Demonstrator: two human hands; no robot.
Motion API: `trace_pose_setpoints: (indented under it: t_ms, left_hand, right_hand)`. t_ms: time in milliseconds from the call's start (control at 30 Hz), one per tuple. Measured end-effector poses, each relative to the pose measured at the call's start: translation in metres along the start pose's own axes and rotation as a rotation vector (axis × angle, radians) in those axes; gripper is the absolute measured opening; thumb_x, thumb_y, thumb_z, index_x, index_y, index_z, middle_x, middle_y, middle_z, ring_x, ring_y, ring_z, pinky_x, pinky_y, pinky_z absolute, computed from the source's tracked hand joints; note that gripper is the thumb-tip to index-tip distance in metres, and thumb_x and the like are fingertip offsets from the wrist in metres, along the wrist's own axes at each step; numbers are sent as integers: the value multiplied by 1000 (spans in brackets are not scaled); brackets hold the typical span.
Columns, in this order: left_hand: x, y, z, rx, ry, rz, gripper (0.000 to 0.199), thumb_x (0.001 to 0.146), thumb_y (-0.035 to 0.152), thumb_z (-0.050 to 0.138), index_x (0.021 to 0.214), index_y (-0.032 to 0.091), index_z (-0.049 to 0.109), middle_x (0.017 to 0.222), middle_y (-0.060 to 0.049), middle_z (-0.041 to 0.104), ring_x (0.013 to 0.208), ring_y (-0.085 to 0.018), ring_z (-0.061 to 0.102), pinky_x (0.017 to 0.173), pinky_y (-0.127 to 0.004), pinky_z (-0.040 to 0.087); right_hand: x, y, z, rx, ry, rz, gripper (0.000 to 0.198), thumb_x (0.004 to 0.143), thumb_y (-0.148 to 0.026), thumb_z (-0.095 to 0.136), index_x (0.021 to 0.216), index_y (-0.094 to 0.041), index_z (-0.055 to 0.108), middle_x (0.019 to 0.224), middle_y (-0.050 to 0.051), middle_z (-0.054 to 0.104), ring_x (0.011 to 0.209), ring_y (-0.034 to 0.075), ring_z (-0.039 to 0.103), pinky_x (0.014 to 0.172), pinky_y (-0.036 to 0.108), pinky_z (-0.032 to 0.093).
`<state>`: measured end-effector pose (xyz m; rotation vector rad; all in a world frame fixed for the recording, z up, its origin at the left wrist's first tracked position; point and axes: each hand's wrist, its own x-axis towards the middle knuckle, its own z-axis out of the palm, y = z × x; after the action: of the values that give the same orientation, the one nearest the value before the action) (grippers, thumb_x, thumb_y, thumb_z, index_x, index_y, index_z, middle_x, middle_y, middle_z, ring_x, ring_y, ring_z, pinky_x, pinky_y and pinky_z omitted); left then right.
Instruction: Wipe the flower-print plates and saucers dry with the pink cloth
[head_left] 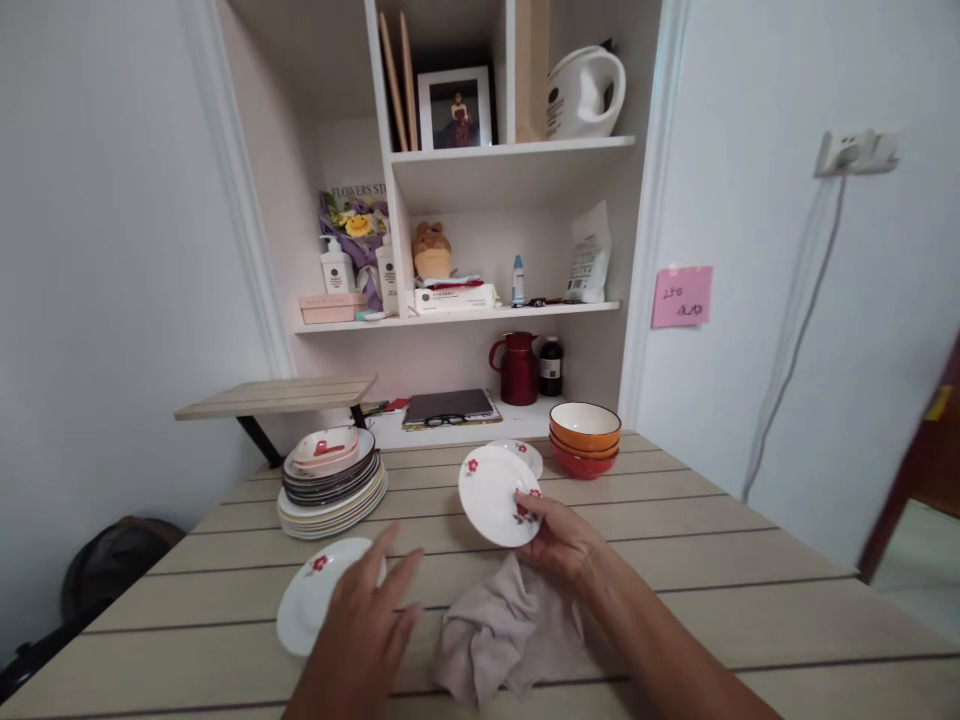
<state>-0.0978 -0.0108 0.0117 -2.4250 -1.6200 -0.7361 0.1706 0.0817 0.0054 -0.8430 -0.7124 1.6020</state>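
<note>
A small white plate with red flowers (491, 490) is raised and tilted toward me, its right edge pinched by my right hand (566, 540). Below it, a crumpled pinkish-grey cloth (499, 640) lies on the table. My left hand (371, 615) has its fingers spread and holds nothing; it hovers over the right side of another flowered plate (304, 605), partly hiding it. Whether it touches that plate I cannot tell. Behind the raised plate, a further flowered plate (529, 455) lies on the table, partly covered from view.
At the left stands a stack of plates (330, 515), topped by small pinkish dishes (326, 448). Nested orange and red bowls (585, 440) stand at the back right. Behind the slatted table (720, 560) are a dark red jug (517, 370), a dark laptop-like slab (450, 405) and a raised wooden ledge (277, 393).
</note>
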Motion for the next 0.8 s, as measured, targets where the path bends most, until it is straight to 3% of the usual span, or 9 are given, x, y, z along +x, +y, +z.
trace_pose_setpoints:
  t_ms: [133, 267, 367, 433, 533, 600, 700, 800]
  left_hand:
    - [15, 28, 20, -219, -374, 184, 58, 86, 57, 47, 138, 32, 47, 151, -10, 38, 134, -31, 41, 106, -46, 39]
    - [30, 47, 38, -254, -462, 231, 72, 81, 64, 50, 143, 29, 40, 153, -15, 32, 138, -35, 33, 109, -52, 32]
    - [40, 55, 51, -239, -506, 222, 75, 75, 61, 61, 141, 28, 43, 153, -17, 31, 137, -38, 33, 108, -56, 31]
    - [43, 58, 60, -247, -492, 201, 65, 74, 53, 67, 132, 27, 54, 151, -16, 36, 135, -38, 38, 107, -56, 32]
    - [45, 57, 69, -405, -408, 141, 40, 80, 37, 61, 117, 23, 64, 140, -13, 52, 126, -30, 49, 106, -45, 36]
    - [45, 52, 72, -577, -278, -20, 35, 83, 36, 53, 112, 21, 65, 126, -12, 63, 116, -26, 57, 101, -38, 42]
    - [47, 40, 69, -758, -57, -353, 40, 83, 51, 47, 97, 18, 66, 101, -10, 72, 96, -26, 64, 86, -35, 49]
    - [51, 29, 63, -888, 77, -504, 44, 81, 55, 50, 98, 17, 64, 99, -9, 72, 94, -27, 65, 85, -36, 49]
  right_hand:
    - [-1, 2, 4, 84, 11, 10, 14, 79, -15, 63, 93, -12, 62, 75, 8, 73, 74, 19, 70, 77, 35, 57]
    - [5, -2, 1, 126, 44, -11, 17, 79, -15, 64, 95, -12, 62, 73, 7, 72, 66, 18, 68, 72, 35, 57]
    - [11, -8, -9, 132, 99, -30, 13, 80, -16, 63, 93, -12, 61, 65, 4, 70, 57, 16, 65, 63, 33, 57]
    - [13, -12, -16, 122, 135, -48, 11, 80, -15, 63, 90, -12, 61, 61, 3, 69, 53, 15, 63, 58, 30, 56]
    - [13, -16, -24, 89, 168, -88, 14, 77, -18, 67, 88, -12, 62, 62, 3, 69, 52, 15, 62, 54, 29, 54]
    - [12, -16, -26, 62, 182, -122, 19, 73, -20, 71, 89, -13, 63, 65, 5, 70, 55, 16, 63, 54, 28, 53]
    - [11, -14, -26, 14, 212, -164, 26, 69, -23, 74, 91, -15, 63, 67, 4, 71, 55, 17, 63, 53, 28, 52]
    - [9, -8, -25, -39, 232, -187, 35, 66, -26, 74, 98, -16, 62, 69, 3, 71, 54, 17, 61, 49, 28, 49]
